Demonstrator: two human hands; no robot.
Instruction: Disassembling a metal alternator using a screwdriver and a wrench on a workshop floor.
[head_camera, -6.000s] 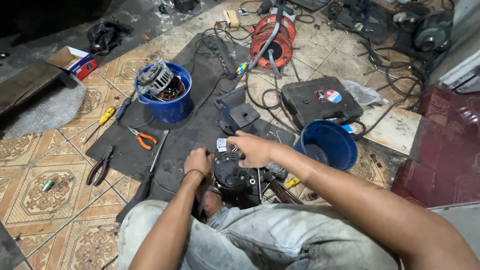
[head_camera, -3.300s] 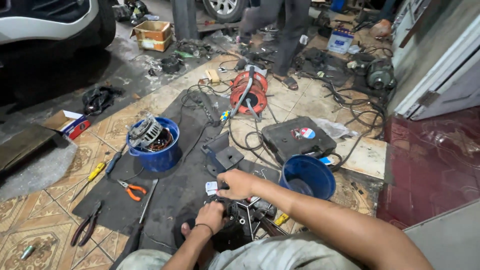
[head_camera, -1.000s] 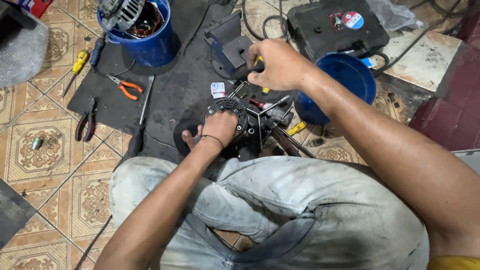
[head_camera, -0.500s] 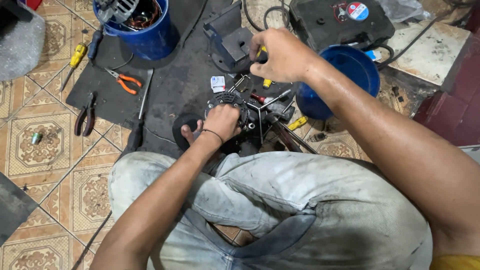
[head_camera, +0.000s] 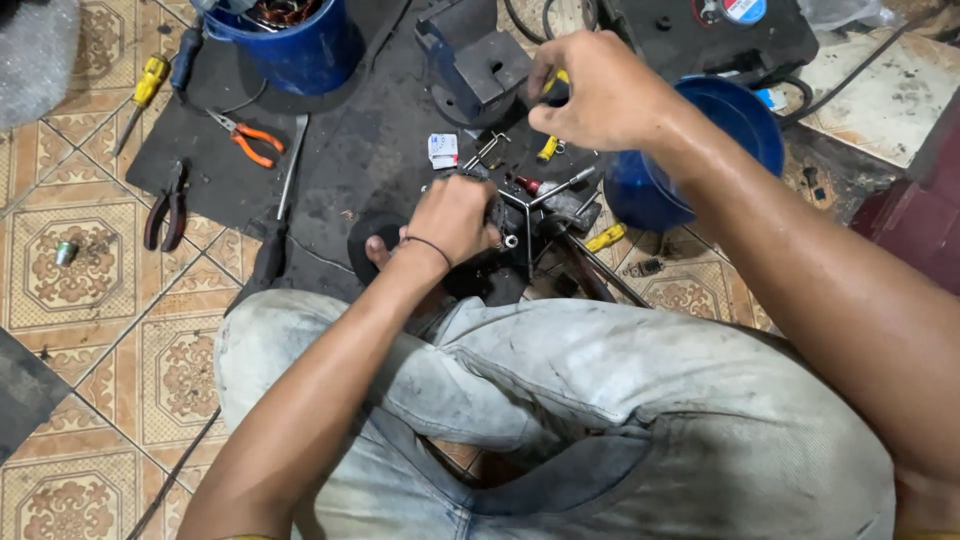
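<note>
While the pliers (head_camera: 166, 205) and the orange-handled cutters (head_camera: 243, 138) lay as before on the black mat (head_camera: 340, 160) at the left, the left hand (head_camera: 455, 213) stayed closed, its grip pressing down on the dark motor part (head_camera: 520, 225) just ahead of the knees. The right hand (head_camera: 595, 90) had risen since half a second earlier, its grip shut on a yellow-handled tool (head_camera: 556, 82) above the vise (head_camera: 480, 65), beside the blue bucket (head_camera: 740, 120).
</note>
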